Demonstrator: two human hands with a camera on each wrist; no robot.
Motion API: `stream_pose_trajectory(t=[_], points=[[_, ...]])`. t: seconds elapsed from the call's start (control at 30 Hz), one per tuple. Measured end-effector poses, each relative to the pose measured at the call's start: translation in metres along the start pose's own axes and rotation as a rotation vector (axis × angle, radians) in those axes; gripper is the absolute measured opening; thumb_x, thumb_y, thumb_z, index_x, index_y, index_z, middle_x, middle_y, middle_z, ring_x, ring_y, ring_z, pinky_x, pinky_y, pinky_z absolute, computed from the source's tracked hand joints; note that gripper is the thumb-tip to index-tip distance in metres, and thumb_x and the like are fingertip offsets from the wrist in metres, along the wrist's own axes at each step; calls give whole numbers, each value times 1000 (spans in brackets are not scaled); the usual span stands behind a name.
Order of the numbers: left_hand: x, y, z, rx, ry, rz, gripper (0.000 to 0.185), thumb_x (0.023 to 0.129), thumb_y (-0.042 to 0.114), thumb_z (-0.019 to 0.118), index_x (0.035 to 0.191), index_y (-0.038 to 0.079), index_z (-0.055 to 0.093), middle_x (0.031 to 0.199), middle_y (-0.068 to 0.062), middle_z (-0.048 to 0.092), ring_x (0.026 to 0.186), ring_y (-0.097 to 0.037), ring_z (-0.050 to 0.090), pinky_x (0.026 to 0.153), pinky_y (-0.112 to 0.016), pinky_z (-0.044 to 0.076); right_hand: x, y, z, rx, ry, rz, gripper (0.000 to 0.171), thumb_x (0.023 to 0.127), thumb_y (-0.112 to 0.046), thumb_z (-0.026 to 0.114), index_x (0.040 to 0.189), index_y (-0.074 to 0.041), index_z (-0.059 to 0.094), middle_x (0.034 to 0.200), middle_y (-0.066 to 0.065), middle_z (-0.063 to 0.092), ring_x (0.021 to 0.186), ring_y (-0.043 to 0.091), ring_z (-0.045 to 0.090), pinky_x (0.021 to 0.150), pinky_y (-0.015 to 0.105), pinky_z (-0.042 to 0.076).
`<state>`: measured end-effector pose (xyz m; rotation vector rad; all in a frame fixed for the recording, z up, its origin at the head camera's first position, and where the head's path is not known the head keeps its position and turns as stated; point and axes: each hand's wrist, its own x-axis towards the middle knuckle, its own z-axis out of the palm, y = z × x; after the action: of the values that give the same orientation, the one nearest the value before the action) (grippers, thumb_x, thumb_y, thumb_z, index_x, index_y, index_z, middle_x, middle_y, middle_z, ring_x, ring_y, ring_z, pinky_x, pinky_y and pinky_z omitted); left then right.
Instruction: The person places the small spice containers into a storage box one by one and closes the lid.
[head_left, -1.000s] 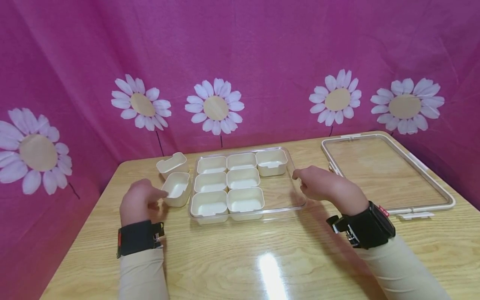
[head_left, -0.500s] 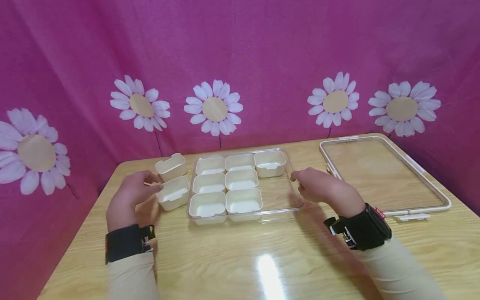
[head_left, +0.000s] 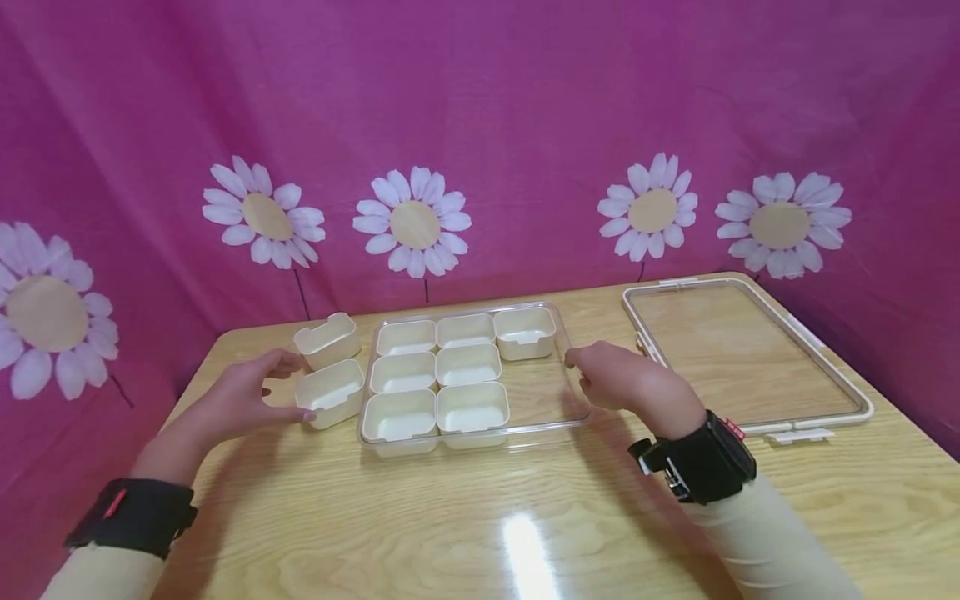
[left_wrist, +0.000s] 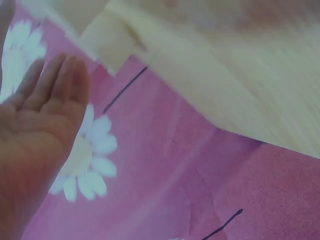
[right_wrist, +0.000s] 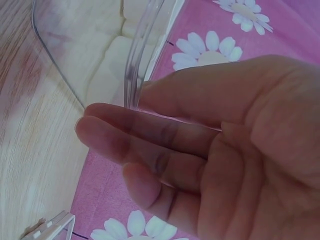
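In the head view my left hand (head_left: pixel 243 400) is spread beside a cream plastic bin (head_left: pixel 330 396), thumb tip at its near left corner and fingers extended past its far left side. The left wrist view shows the fingers of that hand (left_wrist: pixel 50 90) straight. Behind the bin stands a second one with a notched rim (head_left: pixel 327 340). A clear shallow tray (head_left: pixel 536 396) holds several similar bins (head_left: pixel 472 407) in rows. With thumb and fingers on either side of its wall (right_wrist: pixel 137 55), my right hand (head_left: pixel 622 379) pinches the tray's right edge.
A clear lid with a cream frame (head_left: pixel 817 422) lies at the right, with a clip (head_left: pixel 801 435) at its near side. Behind the wooden table (head_left: pixel 390 517) hangs a magenta cloth (head_left: pixel 510 125) printed with white daisies.
The near loose bin has turned from pointing away to lying crosswise. My left hand has let go of its rim, swung left and spread its fingers. The right hand keeps its pinch.
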<state>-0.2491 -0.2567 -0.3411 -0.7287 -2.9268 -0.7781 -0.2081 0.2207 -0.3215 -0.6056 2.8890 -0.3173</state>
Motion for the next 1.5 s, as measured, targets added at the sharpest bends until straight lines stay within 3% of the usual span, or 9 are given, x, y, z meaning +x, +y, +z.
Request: stream_pose_trajectory(t=[0.13,0.27,0.5,0.63,0.77,0.9,1.03,1.13,1.5], points=[[-2,0,8,28,26,72,60,73,25,92,117,-2,62,113,-19,69,108,-43,64,81,-54,57,0,-1,-1,-20,10,-8,32,89,7,58,120,6,62,103,22,70,89,30,66,83,46,55],[-3,-2,13,52,23,99,51,75,19,91,113,-2,65,107,-17,70,103,-40,64,77,-50,59,0,-2,-1,-19,-2,6,32,90,7,58,122,6,62,105,22,70,91,30,66,84,46,55],[-1,-5,18,32,13,75,59,73,21,93,117,-3,62,113,-20,68,107,-44,61,78,-51,59,-1,-2,0,-20,-6,25,33,90,7,58,122,6,62,105,22,69,92,30,66,85,47,55],[2,-7,18,41,2,55,53,74,23,92,113,0,64,112,-17,69,107,-42,62,80,-51,59,-1,-2,-1,-16,-7,19,33,90,6,57,123,6,61,107,23,69,94,30,66,85,46,55],[3,-8,18,26,7,44,50,74,22,92,110,0,66,108,-17,70,104,-40,64,79,-51,59,0,0,-1,-7,-12,13,32,91,4,57,123,9,57,97,20,68,86,27,64,81,43,54],[4,-6,17,-6,4,37,58,73,22,93,115,-5,62,110,-21,69,103,-42,65,79,-53,58,1,4,-1,-11,-4,6,23,91,-2,63,110,8,55,78,11,61,73,23,59,73,40,52],[6,-4,18,-4,-10,11,64,72,26,93,117,-7,62,112,-22,68,100,-39,67,78,-52,58,2,7,0,-17,11,-9,13,90,-7,67,92,2,58,72,5,58,68,20,56,70,38,51],[8,-4,21,6,-20,-17,65,72,31,93,116,-6,64,111,-22,68,97,-37,67,78,-49,58,3,7,1,-35,19,-8,14,88,-6,67,79,-4,56,69,4,54,66,20,52,67,37,49],[11,-1,21,74,-24,-17,65,70,34,94,113,-8,69,103,-18,68,91,-33,65,73,-41,57,-1,-1,-4,-93,-22,16,15,80,-2,66,74,-6,53,68,4,50,63,20,47,63,36,45]])
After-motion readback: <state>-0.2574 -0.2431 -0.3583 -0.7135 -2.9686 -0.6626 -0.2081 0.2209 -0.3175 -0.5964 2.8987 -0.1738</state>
